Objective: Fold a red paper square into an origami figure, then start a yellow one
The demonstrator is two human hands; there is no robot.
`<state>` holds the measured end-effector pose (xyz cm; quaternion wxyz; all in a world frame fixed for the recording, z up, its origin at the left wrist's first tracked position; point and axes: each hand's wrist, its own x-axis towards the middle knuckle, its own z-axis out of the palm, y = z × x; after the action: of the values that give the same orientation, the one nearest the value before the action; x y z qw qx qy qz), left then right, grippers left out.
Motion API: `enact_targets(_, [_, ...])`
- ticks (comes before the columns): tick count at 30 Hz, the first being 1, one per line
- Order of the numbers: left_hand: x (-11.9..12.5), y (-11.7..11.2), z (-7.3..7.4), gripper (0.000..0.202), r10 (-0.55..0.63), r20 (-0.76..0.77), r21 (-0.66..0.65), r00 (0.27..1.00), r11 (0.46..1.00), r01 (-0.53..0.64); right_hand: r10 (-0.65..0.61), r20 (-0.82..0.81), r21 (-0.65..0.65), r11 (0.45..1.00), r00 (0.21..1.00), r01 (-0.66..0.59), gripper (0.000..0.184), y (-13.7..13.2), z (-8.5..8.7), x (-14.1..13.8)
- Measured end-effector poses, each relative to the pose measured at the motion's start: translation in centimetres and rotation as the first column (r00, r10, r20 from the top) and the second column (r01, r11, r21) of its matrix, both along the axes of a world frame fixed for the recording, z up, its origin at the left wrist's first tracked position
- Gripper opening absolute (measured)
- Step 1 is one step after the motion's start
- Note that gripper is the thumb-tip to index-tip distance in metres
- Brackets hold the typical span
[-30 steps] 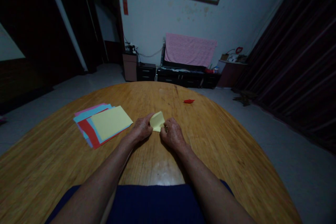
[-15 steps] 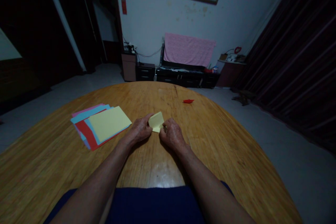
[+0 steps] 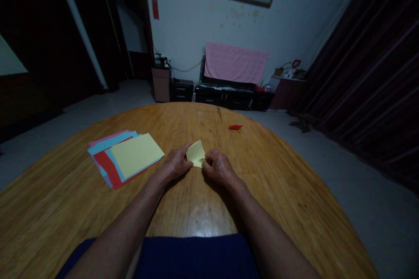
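Observation:
A small folded piece of yellow paper point(image 3: 195, 152) is held between my two hands over the middle of the table. One flap of it stands up, and a lower part lies toward me. My left hand point(image 3: 177, 162) grips its left edge, thumb at the front and fingers behind. At the right edge, my right hand point(image 3: 218, 165) pinches the paper's lower corner with curled fingers. The fingertips of the right hand are partly hidden.
On the left lies a fanned stack of coloured sheets, with a yellow sheet point(image 3: 137, 153) on top and a red sheet point(image 3: 108, 169) below. A small red folded paper boat point(image 3: 235, 127) sits toward the back right of the round wooden table point(image 3: 275, 200).
My right hand has shifted slightly to the right along the paper's edge, and more of its lower right corner shows. My left hand keeps its hold.

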<state>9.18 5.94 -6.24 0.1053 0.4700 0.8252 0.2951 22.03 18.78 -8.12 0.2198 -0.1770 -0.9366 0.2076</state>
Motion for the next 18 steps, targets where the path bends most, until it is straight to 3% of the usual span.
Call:
enact_targets(5, [0.15, -0.08, 0.16, 0.066, -0.018, 0.015, 0.010, 1.000, 1.000, 0.017, 0.081, -0.060, -0.072, 0.994, 0.995, -0.085, 0.012, 0.27, 0.01, 0.36])
enact_targets(9, [0.15, -0.09, 0.13, 0.067, -0.003, -0.006, -0.010, 1.000, 1.000, 0.003, 0.094, 0.001, -0.095, 0.991, 0.996, -0.093, 0.011, 0.03, 0.24, 0.64])
enact_targets(18, [0.27, -0.22, 0.44, 0.063, -0.021, 0.011, 0.002, 1.000, 1.000, 0.021, 0.025, 0.008, -0.187, 0.982, 1.000, -0.023, 0.005, -0.39, -0.29, -0.13])
